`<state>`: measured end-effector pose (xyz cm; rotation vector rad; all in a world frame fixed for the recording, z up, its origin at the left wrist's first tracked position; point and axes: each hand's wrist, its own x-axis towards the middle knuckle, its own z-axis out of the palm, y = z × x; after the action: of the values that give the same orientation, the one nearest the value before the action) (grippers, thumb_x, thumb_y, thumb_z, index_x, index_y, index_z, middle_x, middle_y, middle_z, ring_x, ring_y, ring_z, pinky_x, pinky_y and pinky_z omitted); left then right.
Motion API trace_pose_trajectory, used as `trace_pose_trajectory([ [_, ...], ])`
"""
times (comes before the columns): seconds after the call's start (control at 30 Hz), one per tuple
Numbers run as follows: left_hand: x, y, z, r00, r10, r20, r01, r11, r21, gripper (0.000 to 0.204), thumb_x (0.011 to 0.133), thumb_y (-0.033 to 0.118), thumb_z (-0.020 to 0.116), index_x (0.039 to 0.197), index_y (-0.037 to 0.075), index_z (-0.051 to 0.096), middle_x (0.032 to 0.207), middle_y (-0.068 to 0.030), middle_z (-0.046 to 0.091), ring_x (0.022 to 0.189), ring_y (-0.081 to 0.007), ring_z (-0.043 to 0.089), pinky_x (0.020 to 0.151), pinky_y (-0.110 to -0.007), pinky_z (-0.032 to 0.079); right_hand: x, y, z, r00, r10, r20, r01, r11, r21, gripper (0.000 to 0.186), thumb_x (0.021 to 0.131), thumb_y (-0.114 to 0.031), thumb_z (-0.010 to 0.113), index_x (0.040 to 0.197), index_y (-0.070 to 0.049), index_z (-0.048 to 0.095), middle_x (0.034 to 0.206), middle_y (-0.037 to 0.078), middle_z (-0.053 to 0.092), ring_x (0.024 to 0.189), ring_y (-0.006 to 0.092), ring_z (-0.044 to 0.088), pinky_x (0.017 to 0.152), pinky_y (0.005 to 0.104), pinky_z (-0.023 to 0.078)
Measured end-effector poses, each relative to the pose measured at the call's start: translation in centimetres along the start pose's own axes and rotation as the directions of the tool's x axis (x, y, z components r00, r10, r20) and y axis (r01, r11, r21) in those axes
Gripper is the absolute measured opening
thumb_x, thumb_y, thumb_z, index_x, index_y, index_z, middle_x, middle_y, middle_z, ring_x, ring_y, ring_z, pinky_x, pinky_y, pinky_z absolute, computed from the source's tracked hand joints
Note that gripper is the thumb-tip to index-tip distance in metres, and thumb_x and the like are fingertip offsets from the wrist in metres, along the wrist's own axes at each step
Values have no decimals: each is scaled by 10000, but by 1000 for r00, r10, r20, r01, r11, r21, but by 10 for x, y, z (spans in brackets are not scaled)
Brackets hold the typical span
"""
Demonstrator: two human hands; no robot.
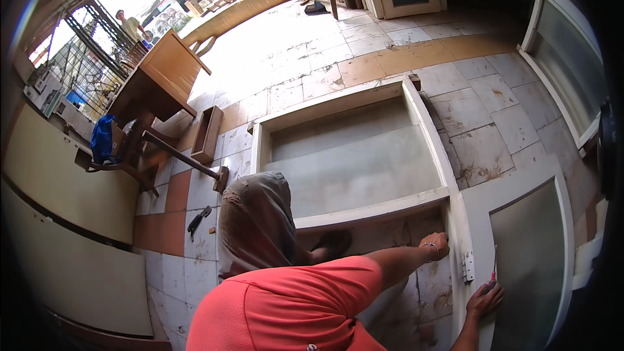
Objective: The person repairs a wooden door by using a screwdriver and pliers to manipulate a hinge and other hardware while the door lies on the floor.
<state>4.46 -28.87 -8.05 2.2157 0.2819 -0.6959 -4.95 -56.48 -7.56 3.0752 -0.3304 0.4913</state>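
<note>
Note the screwdriver (493,278) in the right hand (485,299), with fingers wrapped around the red handle and shaft directed up over the hinged panel (476,224). Locate the panel at lower right, joined to the white window frame (374,208) by a metal hinge (467,267), just left of the tool. Note the left hand (437,246) at the inner edge of the frame, with fingers curled inward; cannot tell how tightly, or with hold of anything.

Caution: possible slip of the shaft across the glass (530,266), from a loose grip or sideways pressure, with scratching or cracking as a result. Possible pinching of the left hand, from a shift of the frame or a swing of the panel. Possible bending of the hinge, from poorly supported panel weight. Possible rocking of the frame, from uneven bearing on the tiled floor (478,149).

Farther left, observe a black tool (197,221) on the tiles, then an open wooden box (207,135); beyond, a wooden desk (168,65).
</note>
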Motion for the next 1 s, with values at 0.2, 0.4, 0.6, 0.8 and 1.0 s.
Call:
trace_pose_trajectory([
  [0.2, 15, 8, 26, 998, 63, -21, -63, 997, -36, 341, 775, 195, 537, 1068, 53, 639, 1043, -232, 668, 997, -404, 636, 861, -469, 509, 3, 3, 0, 991, -59, -117, 63, 997, 32, 332, 929, -286, 506, 1073, 14, 513, 1002, 230, 510, 944, 430, 509, 795, 511, 406],
  [0.4, 26, 19, 31, 1000, -10, -3, 10, 996, -83, 365, 765, 150, 547, 1109, 61, 631, 1069, -240, 659, 1020, -390, 631, 879, -464, 502, 4, 6, 2, 999, -34, -38, 35, 998, 45, 314, 914, -253, 545, 1105, -5, 520, 1028, 211, 526, 966, 417, 525, 813, 503, 420],
  [0.6, 24, 11, 30, 995, -101, -3, 97, 970, -224, 344, 762, 190, 589, 1078, 72, 661, 1066, -194, 679, 1025, -363, 640, 889, -438, 502, 2, -1, -3, 998, -46, -36, 48, 997, 66, 294, 906, -241, 549, 1086, -10, 518, 1016, 212, 523, 956, 416, 528, 802, 505, 419],
  [0.8, 24, 30, 46, 996, 86, -22, -89, 974, -208, 333, 784, 270, 655, 1043, 67, 705, 1039, -183, 694, 994, -340, 659, 887, -416, 512, 7, 8, -1, 995, 71, -74, -63, 993, 101, 292, 882, -265, 573, 1061, -38, 535, 1025, 201, 541, 973, 423, 527, 826, 528, 413],
  [1.0, 5, -32, 69, 994, -43, -99, 2, 925, -381, 288, 799, 233, 667, 985, 18, 714, 897, -154, 719, 860, -245, 689, 811, -348, 516, 14, 2, -6, 998, -23, -56, 26, 998, 49, 301, 855, -331, 590, 1021, -84, 552, 979, 157, 546, 941, 384, 542, 776, 496, 440],
])
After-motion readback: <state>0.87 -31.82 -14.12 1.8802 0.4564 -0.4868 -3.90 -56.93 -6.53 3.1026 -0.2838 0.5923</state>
